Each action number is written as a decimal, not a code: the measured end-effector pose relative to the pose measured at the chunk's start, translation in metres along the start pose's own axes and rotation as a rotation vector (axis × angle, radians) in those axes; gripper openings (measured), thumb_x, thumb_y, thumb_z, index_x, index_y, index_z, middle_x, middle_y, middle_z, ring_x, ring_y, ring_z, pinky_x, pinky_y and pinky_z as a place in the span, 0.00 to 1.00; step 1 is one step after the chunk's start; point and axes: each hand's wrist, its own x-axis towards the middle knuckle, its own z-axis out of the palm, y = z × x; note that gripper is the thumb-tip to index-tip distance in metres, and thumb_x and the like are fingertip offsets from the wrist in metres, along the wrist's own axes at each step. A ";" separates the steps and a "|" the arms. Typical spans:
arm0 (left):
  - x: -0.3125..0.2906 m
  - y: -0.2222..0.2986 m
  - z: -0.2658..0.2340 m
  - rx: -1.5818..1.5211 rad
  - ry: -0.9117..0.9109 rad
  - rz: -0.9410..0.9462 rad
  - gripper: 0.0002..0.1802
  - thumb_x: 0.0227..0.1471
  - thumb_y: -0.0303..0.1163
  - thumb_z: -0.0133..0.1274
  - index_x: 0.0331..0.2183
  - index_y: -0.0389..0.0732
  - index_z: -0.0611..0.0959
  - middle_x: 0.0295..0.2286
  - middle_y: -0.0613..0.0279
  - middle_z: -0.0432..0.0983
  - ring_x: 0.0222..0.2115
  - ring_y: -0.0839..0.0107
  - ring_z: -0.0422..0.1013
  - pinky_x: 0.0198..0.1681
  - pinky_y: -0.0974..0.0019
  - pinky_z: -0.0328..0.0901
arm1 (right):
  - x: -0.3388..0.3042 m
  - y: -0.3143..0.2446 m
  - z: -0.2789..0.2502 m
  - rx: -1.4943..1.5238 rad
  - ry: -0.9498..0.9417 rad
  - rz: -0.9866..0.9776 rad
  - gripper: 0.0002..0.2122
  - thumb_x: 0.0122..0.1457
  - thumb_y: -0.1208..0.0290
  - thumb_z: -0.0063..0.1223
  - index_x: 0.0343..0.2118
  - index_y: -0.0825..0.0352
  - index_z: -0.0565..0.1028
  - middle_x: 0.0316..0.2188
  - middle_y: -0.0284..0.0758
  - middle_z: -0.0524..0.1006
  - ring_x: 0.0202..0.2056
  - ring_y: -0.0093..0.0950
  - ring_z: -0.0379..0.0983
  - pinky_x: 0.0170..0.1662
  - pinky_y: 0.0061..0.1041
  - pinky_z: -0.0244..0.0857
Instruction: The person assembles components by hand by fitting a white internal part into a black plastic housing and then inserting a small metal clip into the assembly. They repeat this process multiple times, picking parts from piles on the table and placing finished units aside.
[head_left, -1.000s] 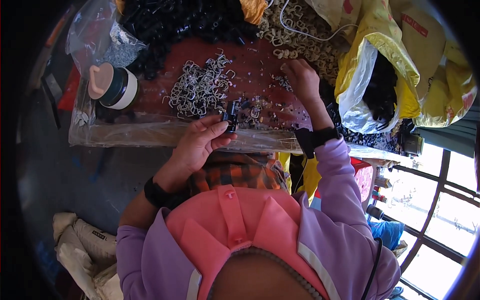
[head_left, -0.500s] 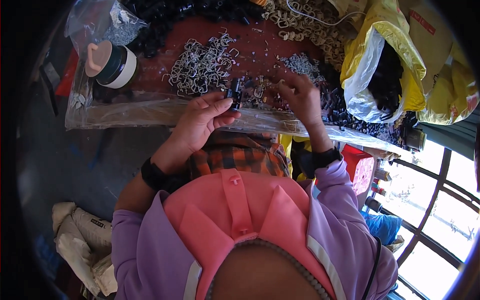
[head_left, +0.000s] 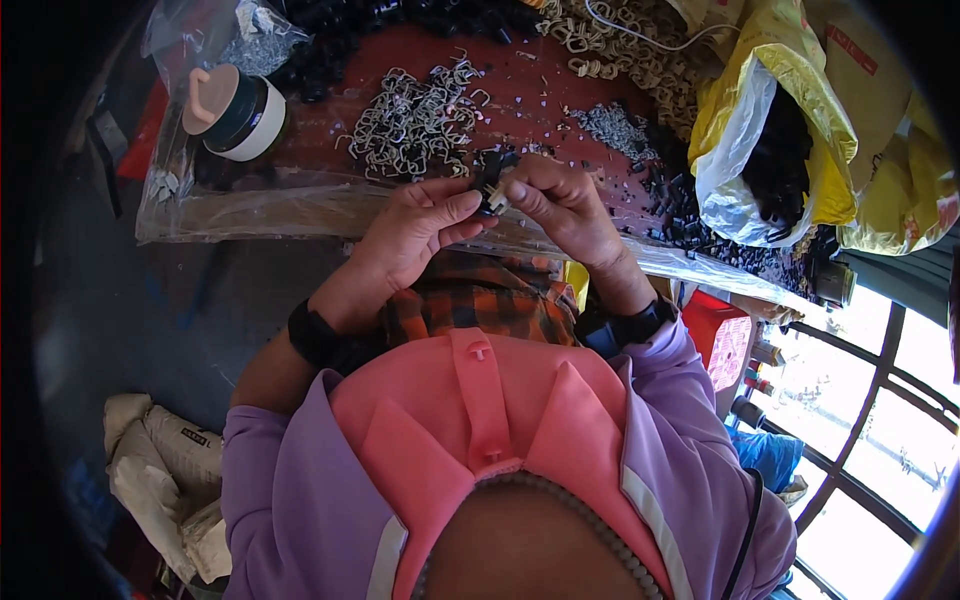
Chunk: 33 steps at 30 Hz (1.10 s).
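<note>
My left hand (head_left: pixel 418 228) is closed around a small black plastic part (head_left: pixel 492 165), held upright over the table's near edge. Against that part, my right hand (head_left: pixel 572 208) pinches a small beige plastic piece (head_left: pixel 497 199) between thumb and forefinger. The fingers partly cover both pieces, so how they fit together cannot be made out. Just beyond the hands lies a heap of silver U-shaped metal clips (head_left: pixel 412 118) on the dark red table top (head_left: pixel 330 110).
Beige ring-like pieces (head_left: pixel 592 48) are piled at the far right, near small silver hardware (head_left: pixel 612 128). Small black pieces (head_left: pixel 690 215) line the right edge beside a yellow bag (head_left: pixel 838 140). A lidded mug (head_left: pixel 248 118) stands left. Black parts (head_left: pixel 320 55) lie behind.
My right hand has moved left from over the table, bringing the beige piece to the black part. My left hand still holds the black part, slightly further right.
</note>
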 end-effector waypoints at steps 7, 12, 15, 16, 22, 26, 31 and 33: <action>0.003 0.001 -0.005 -0.011 -0.041 -0.016 0.10 0.42 0.28 0.49 0.31 0.37 0.74 0.27 0.61 0.71 0.29 0.66 0.70 0.31 0.74 0.66 | 0.003 0.000 0.011 0.063 0.079 0.030 0.06 0.51 0.72 0.44 0.25 0.70 0.68 0.22 0.28 0.67 0.25 0.15 0.60 0.30 0.15 0.56; 0.003 0.004 -0.006 -0.022 -0.059 -0.058 0.10 0.42 0.29 0.50 0.30 0.36 0.75 0.26 0.63 0.71 0.27 0.70 0.70 0.30 0.76 0.65 | 0.002 0.013 0.009 0.182 0.072 0.107 0.05 0.50 0.73 0.46 0.26 0.69 0.68 0.23 0.27 0.68 0.27 0.14 0.60 0.31 0.15 0.56; 0.003 0.005 -0.004 -0.001 -0.057 -0.077 0.10 0.42 0.30 0.51 0.30 0.36 0.75 0.25 0.63 0.71 0.27 0.71 0.70 0.30 0.77 0.65 | 0.002 0.008 0.014 0.090 0.118 0.146 0.05 0.49 0.73 0.47 0.26 0.69 0.68 0.23 0.26 0.68 0.27 0.14 0.60 0.31 0.15 0.57; 0.003 0.006 -0.003 0.016 -0.053 -0.081 0.10 0.42 0.31 0.51 0.29 0.37 0.75 0.25 0.64 0.71 0.27 0.71 0.70 0.29 0.77 0.65 | 0.002 0.008 0.015 0.042 0.141 0.165 0.05 0.49 0.73 0.47 0.26 0.69 0.68 0.24 0.26 0.68 0.27 0.14 0.60 0.31 0.16 0.57; 0.002 0.009 0.001 0.053 -0.005 -0.070 0.10 0.42 0.31 0.50 0.30 0.37 0.74 0.26 0.64 0.71 0.26 0.73 0.69 0.29 0.77 0.64 | 0.004 0.015 -0.002 -0.129 0.230 0.026 0.06 0.44 0.76 0.51 0.27 0.68 0.69 0.24 0.30 0.69 0.25 0.22 0.65 0.29 0.21 0.60; 0.003 0.008 0.000 -0.009 0.028 -0.023 0.11 0.43 0.29 0.49 0.33 0.37 0.73 0.27 0.64 0.71 0.27 0.74 0.69 0.30 0.77 0.64 | 0.010 0.032 -0.007 -0.860 0.203 -0.211 0.09 0.40 0.79 0.51 0.28 0.68 0.68 0.26 0.36 0.69 0.26 0.30 0.67 0.29 0.25 0.62; 0.005 0.002 0.002 -0.040 0.071 0.063 0.13 0.43 0.28 0.48 0.35 0.38 0.72 0.28 0.65 0.70 0.28 0.75 0.68 0.32 0.76 0.64 | 0.013 0.040 -0.004 -0.908 0.097 -0.166 0.09 0.41 0.80 0.48 0.28 0.69 0.68 0.27 0.37 0.69 0.25 0.31 0.67 0.28 0.24 0.62; 0.005 0.000 0.000 -0.044 0.072 0.129 0.13 0.43 0.28 0.48 0.35 0.38 0.72 0.29 0.65 0.70 0.28 0.76 0.68 0.33 0.76 0.63 | 0.011 0.037 -0.005 -0.869 0.073 -0.134 0.07 0.43 0.80 0.48 0.28 0.69 0.68 0.27 0.36 0.69 0.25 0.29 0.67 0.28 0.22 0.62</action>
